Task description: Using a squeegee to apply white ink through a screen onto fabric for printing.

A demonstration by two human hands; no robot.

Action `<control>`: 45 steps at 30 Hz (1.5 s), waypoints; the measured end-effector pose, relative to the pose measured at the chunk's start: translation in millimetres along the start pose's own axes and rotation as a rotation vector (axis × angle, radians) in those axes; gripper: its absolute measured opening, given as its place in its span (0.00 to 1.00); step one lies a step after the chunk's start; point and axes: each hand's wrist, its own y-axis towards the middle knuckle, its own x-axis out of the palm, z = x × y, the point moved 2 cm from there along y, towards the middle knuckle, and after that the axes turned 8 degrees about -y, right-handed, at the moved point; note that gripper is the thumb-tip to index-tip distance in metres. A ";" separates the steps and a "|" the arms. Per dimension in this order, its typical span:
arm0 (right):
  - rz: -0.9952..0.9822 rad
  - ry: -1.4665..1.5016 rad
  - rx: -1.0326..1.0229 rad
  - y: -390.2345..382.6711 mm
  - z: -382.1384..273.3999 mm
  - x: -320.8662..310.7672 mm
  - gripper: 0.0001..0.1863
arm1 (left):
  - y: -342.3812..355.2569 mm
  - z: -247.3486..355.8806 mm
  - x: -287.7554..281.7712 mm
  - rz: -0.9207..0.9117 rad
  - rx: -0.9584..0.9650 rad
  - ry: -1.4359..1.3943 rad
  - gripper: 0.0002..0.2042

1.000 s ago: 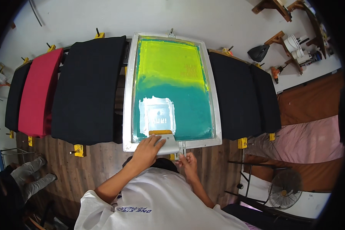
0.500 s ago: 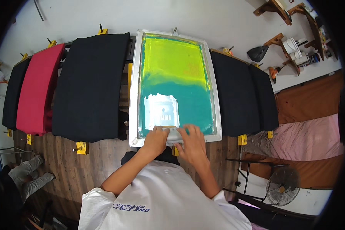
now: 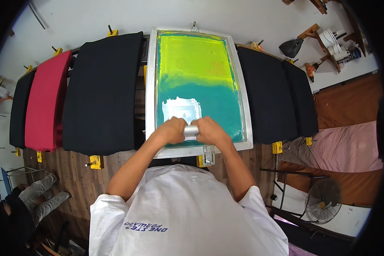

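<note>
Both my hands are closed on a silver squeegee point(image 3: 191, 130). My left hand point(image 3: 172, 129) wraps its left part and my right hand point(image 3: 211, 131) the right, with the metal handle showing between them. They are over the lower part of a screen printing frame point(image 3: 151, 85) with a metal rim. The mesh point(image 3: 219, 104) is yellow-green at the far end and teal nearer me. A white ink patch point(image 3: 169, 107) surrounds a pale window just beyond my hands. The squeegee's lower edge is hidden, so its contact with the mesh cannot be seen.
Black cloth-covered boards point(image 3: 104, 94) flank the frame on both sides, with a red one point(image 3: 47, 102) farther left. A metal clamp point(image 3: 207, 155) sits at the frame's near edge. A fan point(image 3: 324, 200) stands at right. Another person's legs point(image 3: 42, 196) show at lower left.
Both hands have moved from the frame's near edge farther onto the screen. My right hand, looser before, now grips the squeegee. The whole view has shifted slightly.
</note>
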 end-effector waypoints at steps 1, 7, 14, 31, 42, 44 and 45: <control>0.053 -0.003 -0.020 8.9 3.0 -7.9 0.14 | 6.9 -1.1 -7.5 0.076 0.029 0.004 0.14; 0.207 -0.073 0.003 34.2 13.9 -1.5 0.17 | 27.8 -19.3 -3.6 0.290 0.091 -0.116 0.18; 0.369 -0.090 -0.027 -46.9 -21.7 53.7 0.23 | -53.5 4.7 60.3 0.506 0.224 -0.045 0.26; 0.404 -0.015 -0.027 3.8 3.1 29.1 0.14 | -3.0 -7.1 24.6 0.465 0.094 -0.135 0.24; 0.294 -0.019 0.014 0.8 2.6 4.6 0.10 | -8.5 21.5 1.8 0.316 -0.010 -0.064 0.19; 0.232 -0.027 0.058 33.3 9.1 -12.2 0.12 | 17.9 6.7 -15.8 0.370 0.007 -0.040 0.18; 0.219 -0.007 0.054 48.1 11.6 -14.6 0.15 | 28.1 -2.6 -22.7 0.389 0.030 -0.065 0.19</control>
